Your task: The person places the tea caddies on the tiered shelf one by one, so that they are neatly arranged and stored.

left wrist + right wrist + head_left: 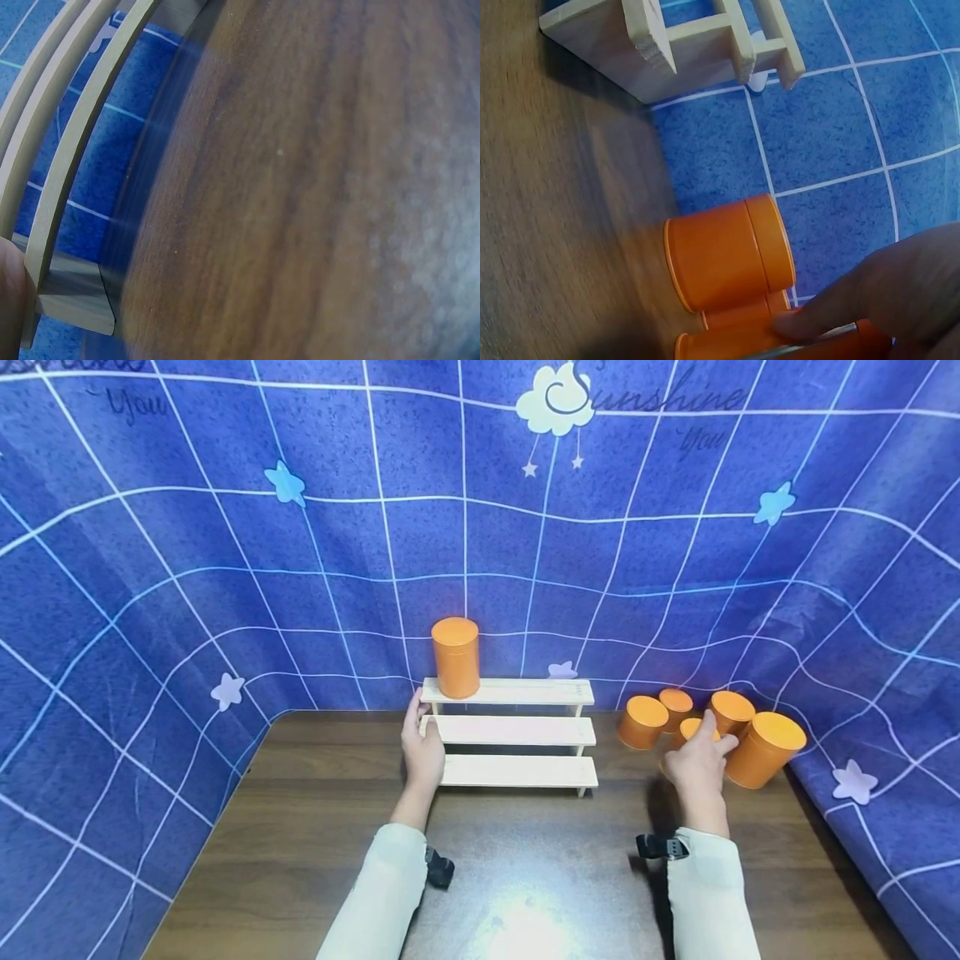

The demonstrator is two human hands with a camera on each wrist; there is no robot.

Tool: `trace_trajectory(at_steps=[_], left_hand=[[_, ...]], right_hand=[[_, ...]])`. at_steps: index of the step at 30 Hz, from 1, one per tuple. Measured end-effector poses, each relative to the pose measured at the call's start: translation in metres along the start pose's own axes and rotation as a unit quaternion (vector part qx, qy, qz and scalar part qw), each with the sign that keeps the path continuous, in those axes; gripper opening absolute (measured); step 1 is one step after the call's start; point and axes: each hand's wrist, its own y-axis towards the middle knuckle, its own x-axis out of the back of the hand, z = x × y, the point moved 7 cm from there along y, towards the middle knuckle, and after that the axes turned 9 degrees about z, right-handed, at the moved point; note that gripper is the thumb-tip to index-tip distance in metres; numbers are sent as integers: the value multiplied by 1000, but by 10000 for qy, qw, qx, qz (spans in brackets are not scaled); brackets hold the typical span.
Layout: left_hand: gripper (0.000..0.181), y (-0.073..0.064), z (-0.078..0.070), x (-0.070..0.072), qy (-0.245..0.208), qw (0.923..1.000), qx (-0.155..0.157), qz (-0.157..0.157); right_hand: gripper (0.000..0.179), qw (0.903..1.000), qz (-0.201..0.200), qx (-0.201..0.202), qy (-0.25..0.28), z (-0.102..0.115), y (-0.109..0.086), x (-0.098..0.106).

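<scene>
In the head view a pale wooden three-step shelf point(517, 731) stands at the table's back edge, with a tall orange canister point(457, 660) upright on the left of its top step. My left hand point(423, 747) grips the shelf's left end, its thumb on the front side; the left wrist view shows the thumb against the wooden end. Over a group of orange canisters at the right, my right hand point(699, 768) holds a small orange canister point(724, 341), partly hidden by the hand. Beside it stands another short orange canister point(727, 251).
Around the right hand stand more orange canisters, the largest canister point(765, 750) at the right and a mid-sized canister point(732, 710) behind. A blue patterned curtain point(480, 543) rises behind and beside the brown wooden table point(322, 827).
</scene>
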Motion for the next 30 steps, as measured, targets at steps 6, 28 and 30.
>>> trace_trajectory(at_steps=[6,28,30], left_hand=[[63,-1,2,0,73,10000,35,-7],[64,0,2,1,27,10000,73,11],[64,0,2,1,27,10000,82,18]], right_hand=[[99,9997,-95,40,232,2,-4,6],[88,9679,-1301,1376,1652,38,-20,32],[84,9672,-1376,1414,1603,40,-21,32]])
